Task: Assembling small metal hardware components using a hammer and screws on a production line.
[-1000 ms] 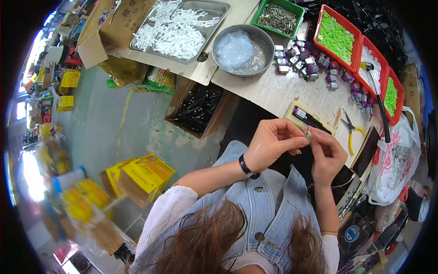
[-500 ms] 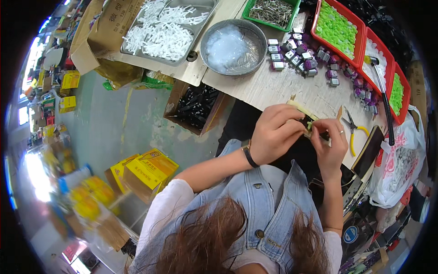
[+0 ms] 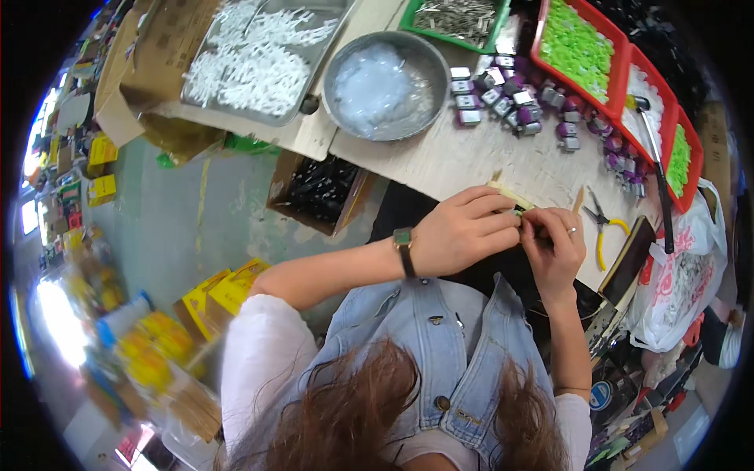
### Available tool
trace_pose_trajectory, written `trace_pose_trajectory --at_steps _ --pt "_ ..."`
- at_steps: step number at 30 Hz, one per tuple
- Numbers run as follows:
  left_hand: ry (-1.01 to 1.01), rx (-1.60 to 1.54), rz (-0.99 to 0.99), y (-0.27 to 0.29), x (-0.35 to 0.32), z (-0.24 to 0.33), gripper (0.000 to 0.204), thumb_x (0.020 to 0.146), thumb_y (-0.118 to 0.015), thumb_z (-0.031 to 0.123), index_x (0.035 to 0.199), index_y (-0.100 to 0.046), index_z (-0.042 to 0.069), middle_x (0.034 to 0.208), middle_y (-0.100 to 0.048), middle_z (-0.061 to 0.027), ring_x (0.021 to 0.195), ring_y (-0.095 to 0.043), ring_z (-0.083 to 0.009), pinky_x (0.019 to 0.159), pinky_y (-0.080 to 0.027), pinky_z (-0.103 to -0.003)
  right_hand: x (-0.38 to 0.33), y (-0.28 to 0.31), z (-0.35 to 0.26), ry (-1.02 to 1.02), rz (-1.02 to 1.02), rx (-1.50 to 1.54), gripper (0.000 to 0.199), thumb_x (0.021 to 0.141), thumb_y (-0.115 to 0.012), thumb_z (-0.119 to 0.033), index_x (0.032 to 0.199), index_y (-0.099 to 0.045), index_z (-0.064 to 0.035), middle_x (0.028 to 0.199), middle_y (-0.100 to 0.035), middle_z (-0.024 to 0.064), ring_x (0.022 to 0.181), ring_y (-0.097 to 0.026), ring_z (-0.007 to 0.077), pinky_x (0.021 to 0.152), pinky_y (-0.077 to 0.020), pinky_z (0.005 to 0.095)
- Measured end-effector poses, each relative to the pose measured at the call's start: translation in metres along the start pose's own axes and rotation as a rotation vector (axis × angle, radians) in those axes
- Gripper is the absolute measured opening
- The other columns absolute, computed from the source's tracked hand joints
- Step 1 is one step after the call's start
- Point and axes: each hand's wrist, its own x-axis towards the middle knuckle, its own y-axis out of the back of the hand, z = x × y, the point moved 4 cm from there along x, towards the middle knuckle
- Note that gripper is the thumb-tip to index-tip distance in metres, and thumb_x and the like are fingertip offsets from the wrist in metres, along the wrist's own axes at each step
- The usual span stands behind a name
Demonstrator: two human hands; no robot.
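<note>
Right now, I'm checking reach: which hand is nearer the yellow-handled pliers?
Right. The right hand is just left of the pliers; the left hand is farther left.

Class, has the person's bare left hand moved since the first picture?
Yes, forward: the left hand now hides more of the cream rectangular block on the pale wooden bench.

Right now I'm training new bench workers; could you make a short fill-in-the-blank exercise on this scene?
The yellow-handled metal pliers lie to the ____ of the right hand.
The black-strapped watch is worn on the ____ wrist.
The rectangular plastic tray of silver metal pins is coloured ____.
Missing words: right; left; green.
</note>
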Motion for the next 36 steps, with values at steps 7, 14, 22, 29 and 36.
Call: trace_pose_trajectory --at_steps 7,14,22,29,36 --pt "0.041 0.036 -0.201 0.016 0.025 0.015 0.018 0.074 -0.061 0.010 0.091 -0.059 0.009 0.093 -0.060 -0.0054 0.098 -0.058 -0.0235 0.092 -0.047 -0.038 0.104 0.116 0.127 -0.273 0.260 -0.331 0.018 0.084 -0.062 -0.011 0.097 -0.072 -0.0036 0.086 -0.069 0.0167 0.079 -0.067 0.0317 0.074 -0.0513 0.0354" --pt "0.273 -0.263 0.161 0.047 0.010 0.026 0.023 0.073 -0.067 -0.008 0.093 -0.068 0.002 0.088 -0.066 -0.0103 0.078 -0.066 -0.0263 0.068 -0.053 -0.031 0.150 0.095 0.166 -0.267 0.035 -0.644 0.018 0.077 -0.066 -0.017 0.090 -0.073 -0.0074 0.087 -0.069 0.0186 0.083 -0.067 0.0353 0.075 -0.0523 0.0434" --pt "0.792 -1.053 0.372 0.008 0.016 0.040 0.008 0.083 -0.070 -0.002 0.090 -0.067 -0.005 0.086 -0.069 -0.0071 0.084 -0.066 -0.0111 0.076 -0.053 -0.024 0.120 0.109 0.136 -0.206 0.278 -0.139 0.014 0.081 -0.067 -0.016 0.087 -0.068 -0.0036 0.082 -0.071 0.0102 0.077 -0.070 0.0198 0.071 -0.0522 0.0307" --pt "0.825 -1.280 0.314 -0.002 0.042 0.035 0.009 0.084 -0.070 0.002 0.090 -0.064 -0.002 0.083 -0.069 -0.0081 0.077 -0.064 -0.0103 0.070 -0.052 -0.023 0.120 0.123 0.135 -0.256 0.249 0.035 0.017 0.084 -0.067 -0.013 0.091 -0.067 0.0029 0.082 -0.072 0.0077 0.079 -0.068 0.0131 0.069 -0.0507 0.0251" --pt "0.841 -1.485 0.407 -0.009 0.034 0.033 0.011 0.086 -0.070 0.004 0.088 -0.060 0.001 0.083 -0.067 -0.0066 0.074 -0.063 -0.0106 0.069 -0.051 -0.023 0.005 0.054 -0.007 -0.376 0.098 0.799 0.012 0.082 -0.067 0.006 0.094 -0.067 0.0057 0.085 -0.070 0.0104 0.076 -0.069 0.0144 0.071 -0.0553 0.0239"
